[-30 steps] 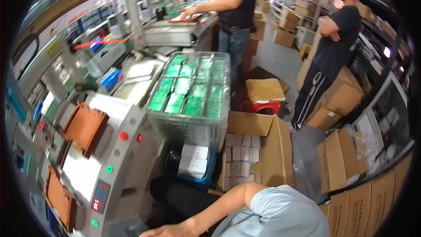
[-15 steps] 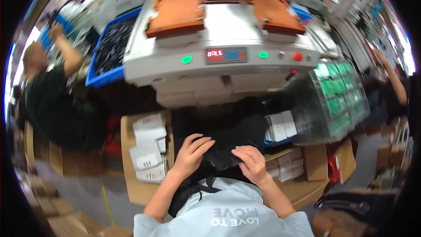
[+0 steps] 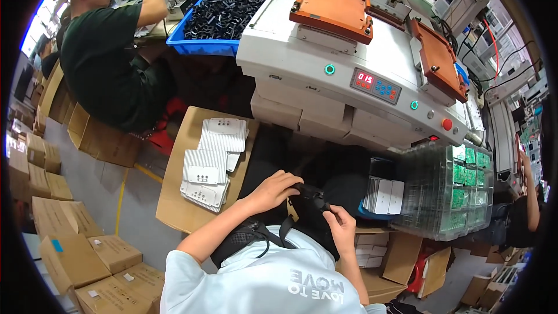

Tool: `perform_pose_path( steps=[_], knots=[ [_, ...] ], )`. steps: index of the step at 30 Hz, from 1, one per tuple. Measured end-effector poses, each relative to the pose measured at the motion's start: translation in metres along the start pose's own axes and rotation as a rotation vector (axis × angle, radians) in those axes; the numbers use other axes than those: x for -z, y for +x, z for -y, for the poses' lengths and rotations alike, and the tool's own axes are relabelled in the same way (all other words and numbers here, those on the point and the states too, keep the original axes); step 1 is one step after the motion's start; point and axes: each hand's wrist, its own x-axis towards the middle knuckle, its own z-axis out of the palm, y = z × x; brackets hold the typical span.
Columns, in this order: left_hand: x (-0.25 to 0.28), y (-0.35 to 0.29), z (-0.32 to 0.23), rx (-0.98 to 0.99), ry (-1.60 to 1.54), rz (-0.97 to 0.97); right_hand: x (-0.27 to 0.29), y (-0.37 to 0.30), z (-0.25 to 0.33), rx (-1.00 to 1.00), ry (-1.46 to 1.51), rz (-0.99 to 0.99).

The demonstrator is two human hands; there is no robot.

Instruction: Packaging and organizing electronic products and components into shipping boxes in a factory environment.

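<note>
In front of my waist, above my dark-clad lap, both hands hold a small black object (image 3: pixel 314 198) whose kind I cannot make out against the dark clothing. My left hand (image 3: pixel 273 191) has its fingers closed on the object's left end. Thumb and fingers of my right hand (image 3: pixel 340 221) pinch its lower right end. A black mesh pouch (image 3: pixel 237 243) with straps lies against my waist, beside my left forearm. To the left, several grey ribbed metal plates (image 3: pixel 204 167) are stacked on a cardboard box (image 3: pixel 174 197).
Ahead stands a white machine (image 3: pixel 279 52) with orange fixtures (image 3: pixel 331 9) and a lit control panel (image 3: pixel 375 85). A blue bin (image 3: pixel 203 46) holds black parts. On the right are white plates (image 3: pixel 383 196) and a clear rack (image 3: pixel 430 197) of green circuit boards. A co-worker (image 3: pixel 104 64) sits left.
My view has turned left, so the machine appears farther right and tilted. The black object looks more compact between my hands, and my right hand has dropped slightly lower.
</note>
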Motion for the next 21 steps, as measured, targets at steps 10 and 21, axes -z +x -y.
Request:
perform_pose_path(
  steps=[10, 21],
  knots=[
    [0.002, 0.009, 0.007, 0.091, 0.033, 0.015, -0.006, 0.023, 0.009, -0.033, -0.048, -0.069],
    [0.007, 0.047, -0.010, 0.189, -0.109, 0.054, 0.011, 0.033, 0.030, 0.018, 0.008, -0.198]
  ],
)
